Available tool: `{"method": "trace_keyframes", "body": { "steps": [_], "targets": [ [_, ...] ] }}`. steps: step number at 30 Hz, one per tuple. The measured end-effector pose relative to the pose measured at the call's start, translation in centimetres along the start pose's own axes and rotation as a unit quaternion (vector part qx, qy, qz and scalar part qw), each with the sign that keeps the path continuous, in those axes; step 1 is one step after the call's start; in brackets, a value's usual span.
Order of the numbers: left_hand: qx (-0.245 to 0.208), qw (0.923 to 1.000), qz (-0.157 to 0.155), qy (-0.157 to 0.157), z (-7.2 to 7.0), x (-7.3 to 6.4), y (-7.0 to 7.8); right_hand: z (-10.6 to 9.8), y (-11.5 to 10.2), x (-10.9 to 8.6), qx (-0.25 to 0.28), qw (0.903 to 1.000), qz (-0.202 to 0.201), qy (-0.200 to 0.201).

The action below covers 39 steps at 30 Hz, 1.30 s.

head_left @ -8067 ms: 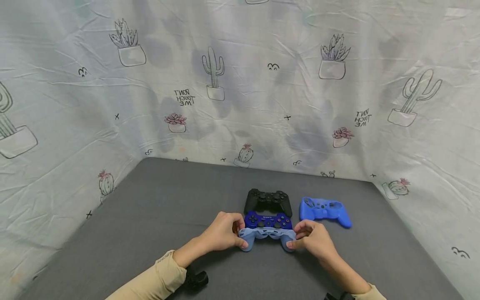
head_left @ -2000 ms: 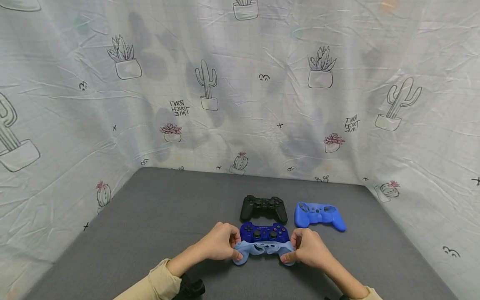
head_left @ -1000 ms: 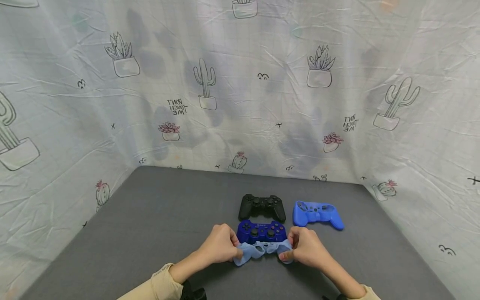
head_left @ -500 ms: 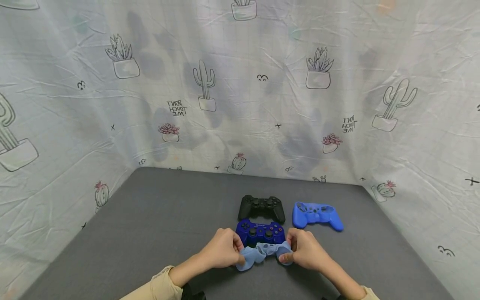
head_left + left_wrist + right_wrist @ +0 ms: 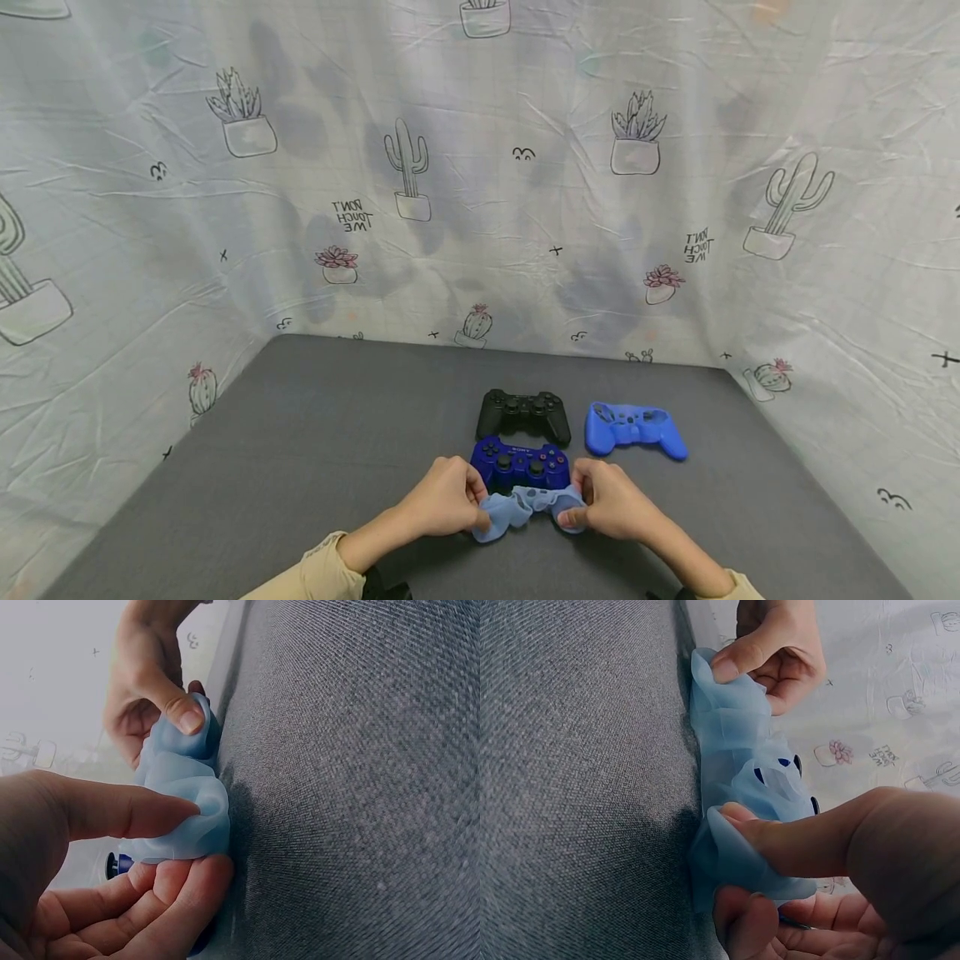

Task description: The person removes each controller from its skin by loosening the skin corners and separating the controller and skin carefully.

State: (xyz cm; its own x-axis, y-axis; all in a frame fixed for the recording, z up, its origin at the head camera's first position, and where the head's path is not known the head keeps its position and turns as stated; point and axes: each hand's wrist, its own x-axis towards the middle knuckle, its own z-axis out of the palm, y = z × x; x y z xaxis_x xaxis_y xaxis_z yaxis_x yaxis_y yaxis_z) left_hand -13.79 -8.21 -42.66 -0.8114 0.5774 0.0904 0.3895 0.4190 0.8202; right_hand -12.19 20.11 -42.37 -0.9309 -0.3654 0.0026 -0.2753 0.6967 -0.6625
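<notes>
A crumpled light blue silicone controller cover [image 5: 525,505] lies across the front of a dark blue game controller [image 5: 521,464]. My left hand [image 5: 446,497] pinches the cover's left end between thumb and fingers, and my right hand [image 5: 611,500] pinches its right end. In the left wrist view, the thumb presses into the soft cover [image 5: 180,780], which bunches up over the fingers. Dark blue shows through holes of the cover [image 5: 735,720] in the right wrist view. Whether the controller's handles sit inside the cover cannot be told.
Just behind the blue controller lies a black game controller [image 5: 523,416]. To its right is a bright blue controller cover [image 5: 634,430]. All rest on a grey cloth-covered table [image 5: 360,417], bounded by a white printed curtain [image 5: 480,208].
Over these seconds the light blue cover has slid towards me, uncovering more of the blue controller, and its left part has crumpled. The hands keep their pinch. The last half second shows almost no change.
</notes>
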Motion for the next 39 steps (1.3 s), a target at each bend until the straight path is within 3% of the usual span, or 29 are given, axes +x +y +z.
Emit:
{"method": "trace_keyframes", "body": {
  "steps": [16,26,39],
  "targets": [
    [0.011,0.9999,0.0,0.001,0.1,0.0,-0.1,0.3,-0.1,-0.2,0.065,0.9973,0.027,-0.019],
    [0.001,1.0,-0.002,-0.006,0.1,0.1,-0.4,0.0,-0.6,-0.3,0.129,0.9896,0.049,-0.041],
    [-0.003,0.9999,0.005,-0.012,0.1,0.1,-0.6,-0.1,-1.0,-0.5,0.153,0.9857,0.052,-0.05]
  ]
}}
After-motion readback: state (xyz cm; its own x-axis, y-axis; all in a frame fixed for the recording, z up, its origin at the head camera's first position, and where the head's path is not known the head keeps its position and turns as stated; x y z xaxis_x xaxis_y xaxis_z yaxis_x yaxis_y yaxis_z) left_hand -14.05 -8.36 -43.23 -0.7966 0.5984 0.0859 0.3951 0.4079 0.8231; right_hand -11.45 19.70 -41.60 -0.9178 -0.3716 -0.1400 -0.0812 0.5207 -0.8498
